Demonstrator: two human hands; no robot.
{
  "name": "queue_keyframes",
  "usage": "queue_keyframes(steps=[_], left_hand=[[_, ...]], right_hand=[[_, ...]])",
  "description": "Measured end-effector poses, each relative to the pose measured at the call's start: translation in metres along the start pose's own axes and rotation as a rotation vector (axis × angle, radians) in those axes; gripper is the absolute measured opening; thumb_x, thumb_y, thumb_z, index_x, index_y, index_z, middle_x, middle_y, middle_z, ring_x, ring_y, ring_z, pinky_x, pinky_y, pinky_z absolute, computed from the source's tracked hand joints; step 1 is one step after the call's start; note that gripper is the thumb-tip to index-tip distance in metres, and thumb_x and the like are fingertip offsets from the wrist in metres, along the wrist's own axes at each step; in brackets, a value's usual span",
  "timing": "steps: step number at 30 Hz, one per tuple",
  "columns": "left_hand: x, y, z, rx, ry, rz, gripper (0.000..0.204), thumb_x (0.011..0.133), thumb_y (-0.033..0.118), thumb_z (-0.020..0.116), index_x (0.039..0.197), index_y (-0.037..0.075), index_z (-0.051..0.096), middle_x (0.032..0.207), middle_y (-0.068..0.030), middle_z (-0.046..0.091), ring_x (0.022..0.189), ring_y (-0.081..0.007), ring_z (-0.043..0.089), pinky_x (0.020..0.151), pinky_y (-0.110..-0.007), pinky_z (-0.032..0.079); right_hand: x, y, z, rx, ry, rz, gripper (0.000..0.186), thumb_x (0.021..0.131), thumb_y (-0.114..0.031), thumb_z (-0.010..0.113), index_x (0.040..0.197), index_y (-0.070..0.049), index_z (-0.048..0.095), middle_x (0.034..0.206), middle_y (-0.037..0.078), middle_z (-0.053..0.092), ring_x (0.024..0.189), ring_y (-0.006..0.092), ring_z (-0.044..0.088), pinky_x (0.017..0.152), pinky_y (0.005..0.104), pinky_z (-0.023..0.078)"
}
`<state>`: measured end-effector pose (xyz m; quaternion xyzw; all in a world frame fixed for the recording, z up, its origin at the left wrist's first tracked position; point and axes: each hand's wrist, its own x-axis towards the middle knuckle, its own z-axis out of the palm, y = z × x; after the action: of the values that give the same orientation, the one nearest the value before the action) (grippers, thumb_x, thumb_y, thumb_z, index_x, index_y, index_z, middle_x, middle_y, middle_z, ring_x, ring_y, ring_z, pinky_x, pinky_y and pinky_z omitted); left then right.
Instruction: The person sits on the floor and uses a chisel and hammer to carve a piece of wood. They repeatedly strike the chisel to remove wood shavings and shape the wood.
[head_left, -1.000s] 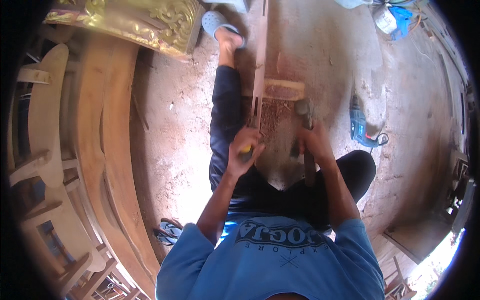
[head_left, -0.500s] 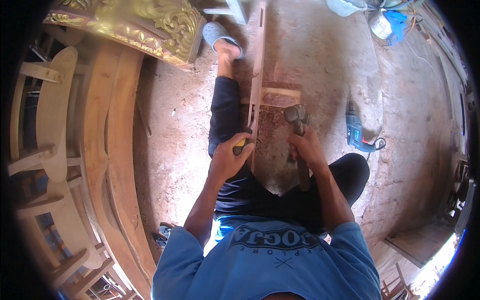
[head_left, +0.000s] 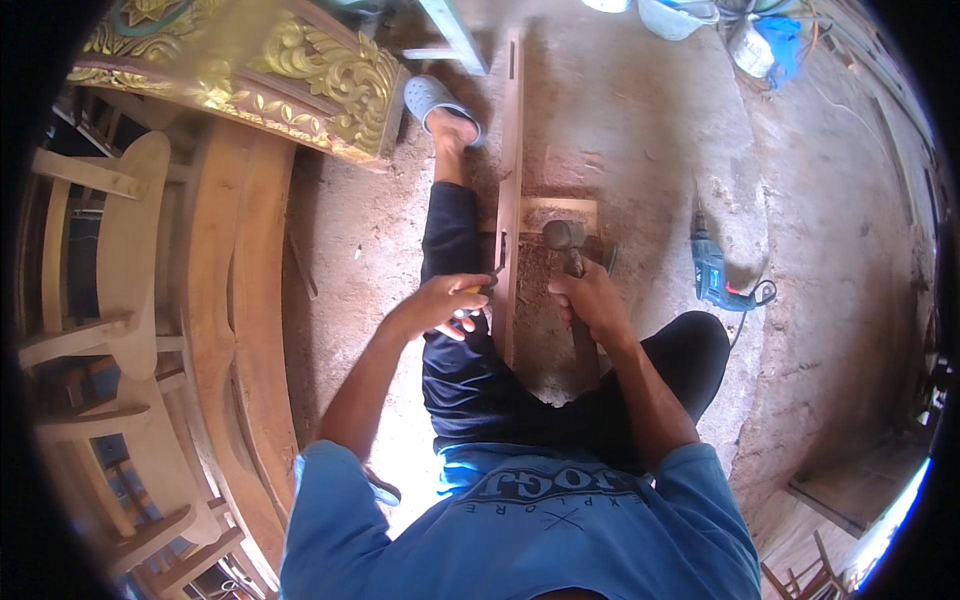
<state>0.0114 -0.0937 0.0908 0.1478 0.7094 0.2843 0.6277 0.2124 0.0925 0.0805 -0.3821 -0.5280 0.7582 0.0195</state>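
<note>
Grasping a yellow-handled chisel (head_left: 477, 289) in the left hand (head_left: 435, 305) and pointing it at the left edge of a slotted wooden bar (head_left: 510, 180), laid across a wooden block (head_left: 562, 213) near its left end on the floor (head_left: 640, 150). Clenching a hammer (head_left: 563, 236) by its handle in the right hand (head_left: 594, 303), holding its head beside the bar's right edge.

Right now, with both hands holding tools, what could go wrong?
1. The yellow-handled tool in the left hand might slip off the slotted wooden beam and jab the outstretched leg beside it.
2. The right hand grips a hammer; a stray blow could hit the left hand, which is close by.
</note>
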Motion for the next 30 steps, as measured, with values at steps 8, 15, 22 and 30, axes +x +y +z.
queue_keyframes(steps=[8,15,22,30], left_hand=[[0.070,0.026,0.003,0.053,-0.054,-0.383,0.051,0.096,0.015,0.060,0.145,0.017,0.046,0.082,-0.0035,0.058,0.064,-0.0154,0.057,0.052,-0.031,0.048],[0.041,0.025,0.032,0.011,0.172,-0.313,0.060,0.099,0.016,0.060,0.156,0.015,0.042,0.076,-0.0014,0.056,0.052,-0.0122,0.051,0.044,-0.031,0.043],[0.039,0.037,0.035,0.081,0.097,-0.266,0.055,0.100,0.013,0.054,0.154,0.013,0.044,0.068,-0.0007,0.053,0.049,-0.0124,0.050,0.039,-0.027,0.039],[0.038,-0.002,0.043,-0.218,0.152,-0.127,0.054,0.101,0.012,0.053,0.154,0.016,0.044,0.067,-0.0013,0.054,0.048,-0.0118,0.051,0.039,-0.029,0.041]], right_hand=[[-0.005,0.001,-0.015,0.104,0.026,0.047,0.011,0.086,-0.008,0.063,0.085,-0.005,0.052,0.063,0.002,0.052,0.049,0.0132,0.051,0.047,0.0309,0.043],[-0.001,-0.005,-0.019,0.162,0.043,0.096,0.012,0.085,-0.009,0.064,0.088,-0.006,0.052,0.064,0.002,0.051,0.049,0.0137,0.052,0.045,0.0315,0.044],[-0.009,-0.007,-0.015,0.236,0.049,0.070,0.013,0.085,-0.008,0.063,0.085,-0.006,0.051,0.063,0.003,0.052,0.046,0.0145,0.051,0.043,0.0317,0.043],[-0.004,-0.005,-0.012,0.332,0.029,0.078,0.012,0.084,-0.007,0.063,0.083,-0.006,0.051,0.063,0.002,0.051,0.046,0.0140,0.051,0.044,0.0306,0.043]])
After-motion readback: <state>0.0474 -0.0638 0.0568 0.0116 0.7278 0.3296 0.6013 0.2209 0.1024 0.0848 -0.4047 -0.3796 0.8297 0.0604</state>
